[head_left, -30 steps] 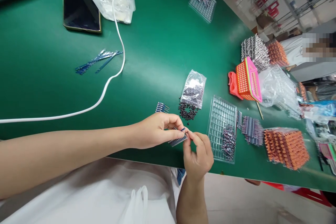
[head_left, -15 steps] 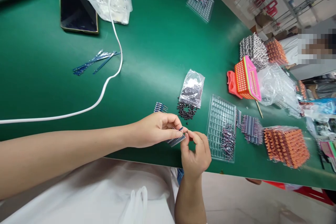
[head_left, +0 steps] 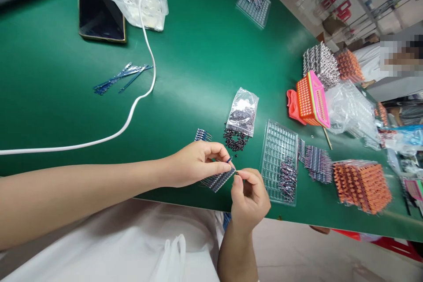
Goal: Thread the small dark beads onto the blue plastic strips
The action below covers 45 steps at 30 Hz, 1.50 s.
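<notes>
My left hand (head_left: 211,165) pinches a small dark blue part (head_left: 228,159) between thumb and forefinger. Close to its fingertips, my right hand (head_left: 250,198) is closed in a pinch on a tiny dark bead-like piece (head_left: 236,173). Beneath my left hand lies a row of small dark wired pieces (head_left: 217,182), partly covered by the fingers. A smaller group of blue pieces with thin wires (head_left: 202,135) is just beyond the hand. Loose dark beads (head_left: 236,139) spill beside a clear plastic bag (head_left: 243,108) holding more of them.
Right of my hands stands a clear compartment tray (head_left: 276,158) with a pile of wired parts (head_left: 288,179). Farther right are stacked orange pieces (head_left: 361,185) and an orange-pink basket (head_left: 310,99). A white cable (head_left: 132,108), phone (head_left: 101,11) and tub (head_left: 161,13) occupy the left. Another person (head_left: 366,61) is at the far right.
My right hand has shifted slightly right and down, drawing a little away from the left fingertips. More of the row under my left hand shows now.
</notes>
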Available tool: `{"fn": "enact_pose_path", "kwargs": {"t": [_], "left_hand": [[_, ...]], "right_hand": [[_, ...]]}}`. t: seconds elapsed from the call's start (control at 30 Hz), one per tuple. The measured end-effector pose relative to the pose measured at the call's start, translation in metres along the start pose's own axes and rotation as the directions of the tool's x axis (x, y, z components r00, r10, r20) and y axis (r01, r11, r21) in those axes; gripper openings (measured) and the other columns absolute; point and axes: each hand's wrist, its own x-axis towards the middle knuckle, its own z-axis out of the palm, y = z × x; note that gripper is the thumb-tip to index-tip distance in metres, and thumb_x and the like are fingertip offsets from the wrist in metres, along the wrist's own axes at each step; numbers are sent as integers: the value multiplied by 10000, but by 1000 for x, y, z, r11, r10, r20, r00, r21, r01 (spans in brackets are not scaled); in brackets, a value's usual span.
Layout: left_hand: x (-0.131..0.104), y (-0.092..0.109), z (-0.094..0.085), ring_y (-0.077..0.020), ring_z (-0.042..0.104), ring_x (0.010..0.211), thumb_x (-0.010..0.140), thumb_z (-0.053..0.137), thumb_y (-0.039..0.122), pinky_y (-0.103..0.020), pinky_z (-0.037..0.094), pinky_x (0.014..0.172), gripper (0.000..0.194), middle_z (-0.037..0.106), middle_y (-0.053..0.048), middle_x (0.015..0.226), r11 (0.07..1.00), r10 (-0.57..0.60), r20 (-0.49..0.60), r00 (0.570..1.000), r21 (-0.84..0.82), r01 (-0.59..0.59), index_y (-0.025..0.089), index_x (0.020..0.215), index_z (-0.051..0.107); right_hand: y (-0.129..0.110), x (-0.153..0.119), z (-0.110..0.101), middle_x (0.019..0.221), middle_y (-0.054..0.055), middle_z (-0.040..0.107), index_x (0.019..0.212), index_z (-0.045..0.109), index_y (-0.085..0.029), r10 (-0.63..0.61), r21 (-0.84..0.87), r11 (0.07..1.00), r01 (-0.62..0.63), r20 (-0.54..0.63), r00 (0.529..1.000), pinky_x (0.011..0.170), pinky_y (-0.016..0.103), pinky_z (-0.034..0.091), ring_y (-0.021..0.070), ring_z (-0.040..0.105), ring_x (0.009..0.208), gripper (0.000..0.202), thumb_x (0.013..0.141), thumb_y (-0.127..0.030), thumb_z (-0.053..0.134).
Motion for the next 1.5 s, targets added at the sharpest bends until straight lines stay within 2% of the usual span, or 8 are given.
{"fn": "enact_pose_path", "kwargs": {"t": [0.13,0.3,0.43,0.57,0.87,1.3,1.5], "left_hand": [[0,1,2,-138,595,713,830,667,367,-264,489,670,207,662,-7,804,992,6,-65,998,126,2,164,846,626],[-1,3,2,-128,568,663,830,646,370,-249,471,624,206,631,4,762,987,24,-101,995,158,-8,165,833,625],[-2,3,1,-124,575,650,849,639,369,-239,460,606,207,655,1,765,969,61,-106,992,247,-33,164,857,654],[-2,3,0,-126,602,674,865,632,350,-226,462,613,184,679,5,746,949,110,-109,988,308,-72,171,842,667],[-2,3,0,-127,632,700,874,629,310,-227,482,654,153,708,5,745,925,162,-109,981,363,-112,172,827,675],[-2,2,-1,-126,633,683,865,631,295,-219,472,624,143,717,-2,751,904,191,-104,976,407,-133,171,815,683],[-2,4,-1,-133,609,656,881,591,330,-230,445,575,192,712,-15,764,909,137,-69,988,404,-98,165,859,686]], "right_hand": [[3,-1,3,761,14,587,850,627,-183,107,65,992,-108,19,994,511,234,451,122,564,644,45,888,-206,631],[11,-2,7,751,7,575,848,637,-180,155,143,978,-155,9,988,536,241,451,126,566,652,41,881,-203,645],[15,-2,8,759,5,590,862,656,-188,157,199,968,-156,10,988,542,237,450,128,573,664,14,870,-177,657],[15,-2,9,756,13,585,849,648,-178,167,163,972,-168,23,986,547,254,460,138,580,665,42,872,-213,654],[15,-2,9,752,9,579,857,643,-179,162,169,972,-164,27,986,546,250,465,134,581,665,36,877,-208,653],[15,-1,8,757,14,581,850,637,-172,159,95,982,-164,51,986,552,260,473,138,591,670,76,886,-238,639],[16,-2,8,750,5,580,865,653,-187,132,135,981,-136,43,990,558,260,457,139,581,674,36,883,-218,657]]}}
